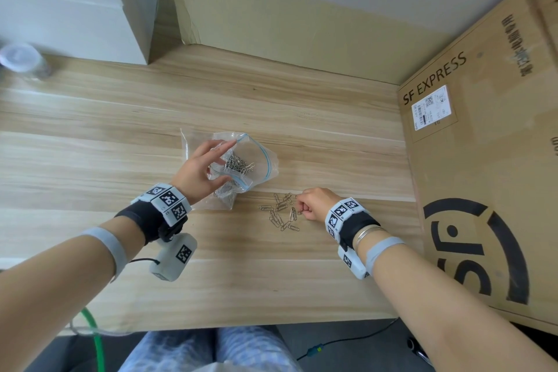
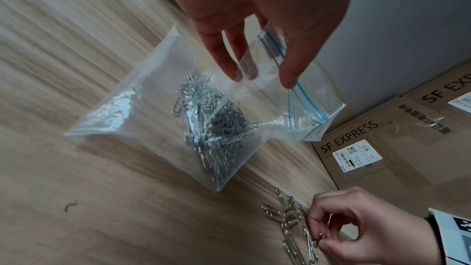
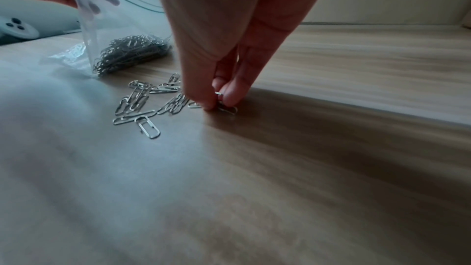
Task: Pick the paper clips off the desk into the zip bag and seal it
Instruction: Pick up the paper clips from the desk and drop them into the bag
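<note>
A clear zip bag (image 1: 259, 160) (image 2: 142, 112) (image 3: 119, 27) with a blue zip line stands on the wooden desk (image 1: 120, 130), its mouth wide open and a heap of silver paper clips (image 2: 216, 126) inside. My left hand (image 1: 208, 169) (image 2: 262, 76) pinches the bag's rim between thumb and fingers and holds the mouth open. Several loose paper clips (image 1: 280, 211) (image 3: 142, 104) (image 2: 290, 215) lie on the desk just right of the bag. My right hand (image 1: 303, 205) (image 3: 219, 102) (image 2: 323, 237) is down at the right edge of that pile, its fingertips pinching a paper clip (image 3: 228, 109) against the desk.
A large SF EXPRESS cardboard box (image 1: 483, 160) stands along the desk's right side, close behind my right wrist. A white box (image 1: 75, 3) sits at the back left with a clear bottle (image 1: 24, 60) beside it. A cardboard sheet (image 1: 287, 18) lines the back wall.
</note>
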Demonstrator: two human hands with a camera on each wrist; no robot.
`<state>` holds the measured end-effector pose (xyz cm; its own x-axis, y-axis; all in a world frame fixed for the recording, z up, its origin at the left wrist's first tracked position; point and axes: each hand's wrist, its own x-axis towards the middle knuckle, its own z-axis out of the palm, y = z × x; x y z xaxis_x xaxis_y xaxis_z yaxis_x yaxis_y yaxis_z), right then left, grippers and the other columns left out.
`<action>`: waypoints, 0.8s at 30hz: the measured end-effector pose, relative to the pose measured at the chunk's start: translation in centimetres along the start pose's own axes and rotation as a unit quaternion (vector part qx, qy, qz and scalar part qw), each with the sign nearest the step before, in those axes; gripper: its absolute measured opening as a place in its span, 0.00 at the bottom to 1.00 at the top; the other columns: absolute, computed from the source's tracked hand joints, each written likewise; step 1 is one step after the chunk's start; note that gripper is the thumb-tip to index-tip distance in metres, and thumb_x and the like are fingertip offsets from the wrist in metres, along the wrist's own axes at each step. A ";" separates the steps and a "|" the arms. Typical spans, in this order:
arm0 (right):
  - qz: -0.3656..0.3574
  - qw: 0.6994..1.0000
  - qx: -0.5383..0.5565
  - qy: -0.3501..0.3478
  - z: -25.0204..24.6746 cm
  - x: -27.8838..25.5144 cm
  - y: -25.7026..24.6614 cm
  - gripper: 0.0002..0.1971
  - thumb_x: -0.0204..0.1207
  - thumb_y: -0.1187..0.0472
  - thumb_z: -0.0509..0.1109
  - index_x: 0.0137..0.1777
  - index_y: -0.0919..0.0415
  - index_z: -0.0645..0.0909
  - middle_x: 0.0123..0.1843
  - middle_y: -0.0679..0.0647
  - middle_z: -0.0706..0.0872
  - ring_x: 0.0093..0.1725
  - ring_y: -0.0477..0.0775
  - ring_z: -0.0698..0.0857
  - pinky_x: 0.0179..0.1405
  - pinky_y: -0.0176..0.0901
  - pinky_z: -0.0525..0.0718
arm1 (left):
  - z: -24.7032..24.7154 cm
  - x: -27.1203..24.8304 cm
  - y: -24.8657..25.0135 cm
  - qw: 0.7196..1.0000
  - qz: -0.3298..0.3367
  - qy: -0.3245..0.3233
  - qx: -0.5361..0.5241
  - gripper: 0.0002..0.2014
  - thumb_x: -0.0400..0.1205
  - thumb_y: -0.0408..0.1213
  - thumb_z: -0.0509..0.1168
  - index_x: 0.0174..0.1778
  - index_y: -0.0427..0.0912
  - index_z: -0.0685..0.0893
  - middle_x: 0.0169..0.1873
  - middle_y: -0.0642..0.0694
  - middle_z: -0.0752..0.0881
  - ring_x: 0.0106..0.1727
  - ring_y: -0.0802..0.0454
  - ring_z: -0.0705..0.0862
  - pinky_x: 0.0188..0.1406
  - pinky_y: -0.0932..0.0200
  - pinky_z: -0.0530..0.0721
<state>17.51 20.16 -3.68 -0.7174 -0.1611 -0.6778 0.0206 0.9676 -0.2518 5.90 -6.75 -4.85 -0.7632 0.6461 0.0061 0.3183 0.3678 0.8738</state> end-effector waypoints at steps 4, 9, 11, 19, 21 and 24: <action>0.004 1.000 0.011 0.017 0.2 -0.1 0.0 0.09 0.72 0.69 0.64 0.50 0.64 0.83 0.53 0.59 0.84 0.49 0.57 0.83 0.50 0.46 0.80 | 0.0 0.0 0.0 1.000 -0.009 0.005 0.004 0.39 0.70 0.29 0.72 0.70 0.65 0.64 0.59 0.68 0.66 0.50 0.72 0.78 0.45 0.69 0.78; 0.006 0.999 0.012 0.044 0.7 -0.4 0.1 0.07 0.72 0.68 0.65 0.47 0.64 0.81 0.49 0.58 0.85 0.41 0.49 0.75 0.49 0.47 0.81 | -0.1 -0.3 -0.2 1.000 -0.004 0.005 0.002 0.39 0.71 0.29 0.72 0.70 0.66 0.63 0.59 0.67 0.66 0.50 0.73 0.78 0.46 0.71 0.78; 0.012 0.999 0.018 0.048 0.8 -0.4 0.0 0.07 0.71 0.69 0.65 0.46 0.63 0.81 0.48 0.58 0.86 0.41 0.49 0.76 0.50 0.48 0.82 | -0.1 -0.3 -0.1 1.000 -0.008 0.008 0.006 0.37 0.71 0.29 0.72 0.70 0.60 0.64 0.59 0.62 0.69 0.50 0.73 0.78 0.46 0.70 0.78; 0.051 0.987 0.102 0.117 -1.3 -0.8 -1.0 0.06 0.73 0.68 0.67 0.44 0.61 0.86 0.45 0.54 0.89 0.43 0.50 0.85 0.54 0.44 0.86 | -0.3 -0.3 0.1 1.000 -0.005 0.008 0.010 0.38 0.71 0.29 0.72 0.71 0.58 0.62 0.61 0.52 0.69 0.50 0.72 0.78 0.47 0.68 0.79; 0.032 0.970 0.156 0.184 -3.8 -1.1 -2.2 0.05 0.73 0.68 0.69 0.44 0.61 0.85 0.43 0.54 0.88 0.40 0.47 0.84 0.52 0.40 0.86 | -0.3 -0.3 0.0 1.000 -0.004 0.008 0.011 0.38 0.70 0.28 0.72 0.72 0.58 0.63 0.61 0.51 0.70 0.50 0.74 0.78 0.47 0.68 0.79; -0.058 0.947 0.178 0.259 -7.9 -1.0 -5.2 0.05 0.72 0.70 0.69 0.44 0.63 0.86 0.43 0.55 0.88 0.39 0.46 0.82 0.47 0.33 0.84 | 0.0 -0.2 -0.1 1.000 -0.004 0.006 0.014 0.38 0.70 0.28 0.72 0.72 0.58 0.64 0.60 0.54 0.70 0.50 0.75 0.77 0.45 0.72 0.78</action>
<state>12.62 16.79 3.74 -0.9730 -0.0548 -0.2240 0.0889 0.8074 -0.5833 6.02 -6.95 -4.90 -0.7723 0.6352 0.0054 0.3279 0.3914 0.8598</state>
